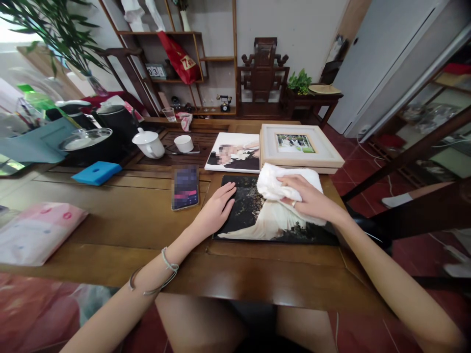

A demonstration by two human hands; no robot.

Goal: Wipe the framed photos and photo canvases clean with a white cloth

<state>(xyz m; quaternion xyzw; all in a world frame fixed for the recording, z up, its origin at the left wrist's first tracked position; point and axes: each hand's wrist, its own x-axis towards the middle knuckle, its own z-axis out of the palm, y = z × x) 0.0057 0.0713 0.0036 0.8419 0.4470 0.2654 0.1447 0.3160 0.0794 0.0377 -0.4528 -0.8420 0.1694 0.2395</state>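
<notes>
A dark photo panel (253,215) showing a white dress lies flat on the wooden table (128,215) in front of me. My left hand (217,206) rests flat on its left edge, fingers stretched out. My right hand (309,196) presses a white cloth (275,184) onto the panel's upper right part, fingers curled over the cloth. A ring shows on one finger. Bracelets circle my left wrist.
Behind the panel lie a second photo print (235,152) and a framed photo (298,144). A phone (185,187) lies left of my left hand. Further left are a blue sponge (96,172), a white teapot (149,143), a cup (183,143), kettles and a pink packet (37,230).
</notes>
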